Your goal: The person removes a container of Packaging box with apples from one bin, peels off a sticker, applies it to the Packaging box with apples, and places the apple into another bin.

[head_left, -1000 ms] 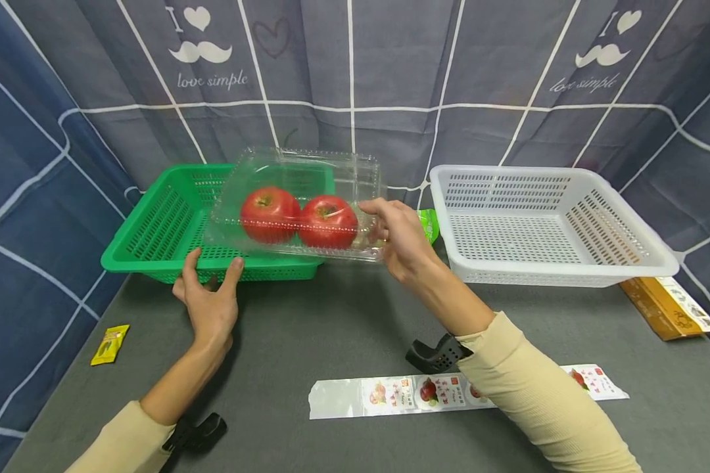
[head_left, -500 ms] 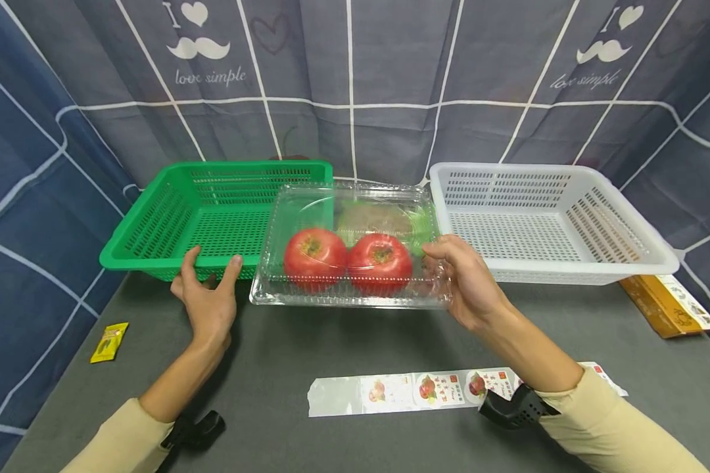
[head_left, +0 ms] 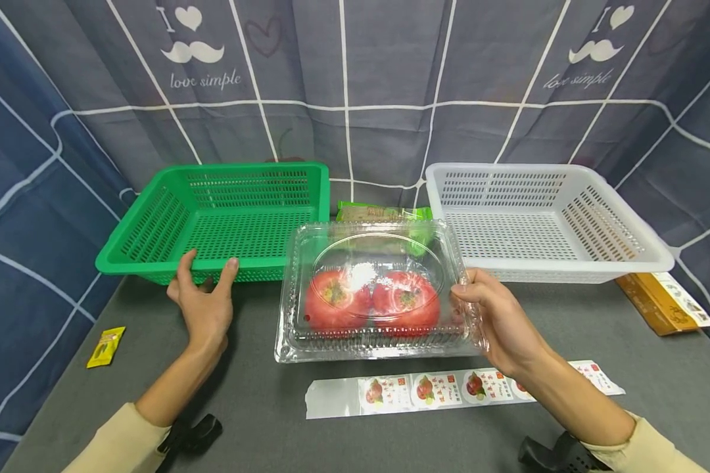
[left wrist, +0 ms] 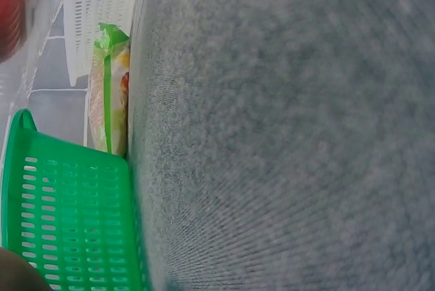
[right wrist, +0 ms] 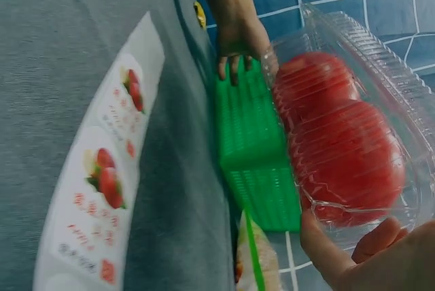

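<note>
Clear box (head_left: 377, 263) moved nearer; packet (head_left: 369, 212) partly obscured.

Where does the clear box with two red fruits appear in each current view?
Head: clear box just below centre, right hand gripping its right end.
Left wrist: clear box partly visible, blurred, at top left.
Right wrist: clear box fills much of the right side.
Shared landmark: green basket, seen in all three.
</note>
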### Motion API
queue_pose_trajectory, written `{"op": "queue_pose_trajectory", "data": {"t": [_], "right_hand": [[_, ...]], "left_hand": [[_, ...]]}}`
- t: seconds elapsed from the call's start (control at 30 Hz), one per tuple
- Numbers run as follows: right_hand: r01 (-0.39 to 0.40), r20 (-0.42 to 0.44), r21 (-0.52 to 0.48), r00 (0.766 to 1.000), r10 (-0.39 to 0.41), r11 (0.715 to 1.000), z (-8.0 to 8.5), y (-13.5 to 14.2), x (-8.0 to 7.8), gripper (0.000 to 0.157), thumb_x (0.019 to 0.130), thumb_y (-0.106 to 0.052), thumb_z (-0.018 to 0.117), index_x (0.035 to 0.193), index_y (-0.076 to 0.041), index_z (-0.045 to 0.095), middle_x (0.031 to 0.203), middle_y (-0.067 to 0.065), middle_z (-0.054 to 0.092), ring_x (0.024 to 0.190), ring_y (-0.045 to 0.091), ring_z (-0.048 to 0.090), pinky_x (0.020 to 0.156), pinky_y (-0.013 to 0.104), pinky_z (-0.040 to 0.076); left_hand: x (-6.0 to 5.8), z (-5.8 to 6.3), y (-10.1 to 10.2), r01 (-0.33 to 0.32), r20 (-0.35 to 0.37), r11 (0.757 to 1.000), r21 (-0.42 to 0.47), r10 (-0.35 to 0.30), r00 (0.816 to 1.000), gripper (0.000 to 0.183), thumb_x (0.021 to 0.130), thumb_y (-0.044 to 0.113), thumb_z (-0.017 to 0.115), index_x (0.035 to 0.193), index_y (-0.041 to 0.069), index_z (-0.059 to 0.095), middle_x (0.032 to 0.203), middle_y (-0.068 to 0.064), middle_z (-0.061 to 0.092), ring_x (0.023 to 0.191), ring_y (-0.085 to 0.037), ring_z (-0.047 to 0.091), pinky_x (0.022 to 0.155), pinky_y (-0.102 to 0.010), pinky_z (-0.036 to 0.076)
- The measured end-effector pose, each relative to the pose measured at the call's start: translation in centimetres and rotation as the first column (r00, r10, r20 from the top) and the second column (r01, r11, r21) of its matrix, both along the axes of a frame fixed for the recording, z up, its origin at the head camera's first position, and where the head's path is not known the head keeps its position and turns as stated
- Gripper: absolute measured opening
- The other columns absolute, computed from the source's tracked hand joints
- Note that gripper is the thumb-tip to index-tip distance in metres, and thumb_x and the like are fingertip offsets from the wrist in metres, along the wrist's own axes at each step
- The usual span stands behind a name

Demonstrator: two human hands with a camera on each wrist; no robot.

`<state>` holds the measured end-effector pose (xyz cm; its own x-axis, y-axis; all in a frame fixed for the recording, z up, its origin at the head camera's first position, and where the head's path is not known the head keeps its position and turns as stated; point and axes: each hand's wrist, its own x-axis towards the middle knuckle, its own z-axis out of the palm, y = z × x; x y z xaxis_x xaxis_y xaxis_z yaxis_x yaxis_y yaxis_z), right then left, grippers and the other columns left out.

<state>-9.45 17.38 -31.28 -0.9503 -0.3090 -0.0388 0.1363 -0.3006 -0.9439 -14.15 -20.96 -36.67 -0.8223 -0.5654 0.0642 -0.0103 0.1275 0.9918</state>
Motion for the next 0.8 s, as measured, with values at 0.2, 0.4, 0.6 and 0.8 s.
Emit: {"op": "queue_pose_trajectory", "data": {"t": [0.2, 0.4, 0.6, 0.8], "right_hand": [[-0.016, 0.003, 0.001, 1.000, 0.016, 1.000, -1.4, 0.9, 0.6, 0.013, 0.097, -0.003, 0.044, 0.094, -0.014, 0.050, 0.081, -0.004, 0.052, 0.067, 0.008, 0.053, 0.057, 0.023, 0.048], [-0.024, 0.024, 0.013, 0.999, 0.024, 1.000, -2.7, 1.4, 0.8, 0.011, 0.098, -0.003, 0.045, 0.096, -0.013, 0.049, 0.083, -0.004, 0.053, 0.068, 0.008, 0.052, 0.057, 0.021, 0.047], [-0.027, 0.035, -0.015, 0.999, 0.027, 1.000, -3.4, 1.8, 0.7, 0.015, 0.097, -0.002, 0.044, 0.094, -0.014, 0.051, 0.081, -0.005, 0.054, 0.067, 0.006, 0.051, 0.055, 0.018, 0.045], [-0.059, 0.048, -0.024, 0.997, 0.060, 0.998, -3.9, 2.2, 0.9, 0.014, 0.098, -0.003, 0.043, 0.094, -0.015, 0.050, 0.082, -0.005, 0.053, 0.069, 0.007, 0.052, 0.057, 0.021, 0.046]], "left_hand": [[0.0, 0.0, 0.0, 0.011, 0.005, 1.000, 0.008, -0.011, 1.000, 0.074, 0.090, 0.043, 0.069, 0.152, 0.030, 0.031, 0.142, -0.005, 0.013, 0.132, -0.032, 0.036, 0.095, -0.040, 0.039], [0.2, 0.0, -0.1, 0.009, 0.004, 1.000, 0.010, -0.009, 1.000, 0.073, 0.091, 0.042, 0.069, 0.152, 0.029, 0.031, 0.142, -0.006, 0.013, 0.132, -0.033, 0.037, 0.094, -0.041, 0.038], [0.3, 0.0, -0.1, 0.009, -0.011, 1.000, -0.024, -0.009, 1.000, 0.074, 0.091, 0.043, 0.068, 0.153, 0.027, 0.031, 0.140, -0.007, 0.015, 0.129, -0.032, 0.038, 0.093, -0.041, 0.039], [0.2, 0.1, 0.0, 0.007, -0.003, 1.000, -0.024, -0.007, 1.000, 0.074, 0.091, 0.043, 0.068, 0.153, 0.027, 0.031, 0.141, -0.007, 0.015, 0.129, -0.032, 0.038, 0.093, -0.040, 0.039]]}}
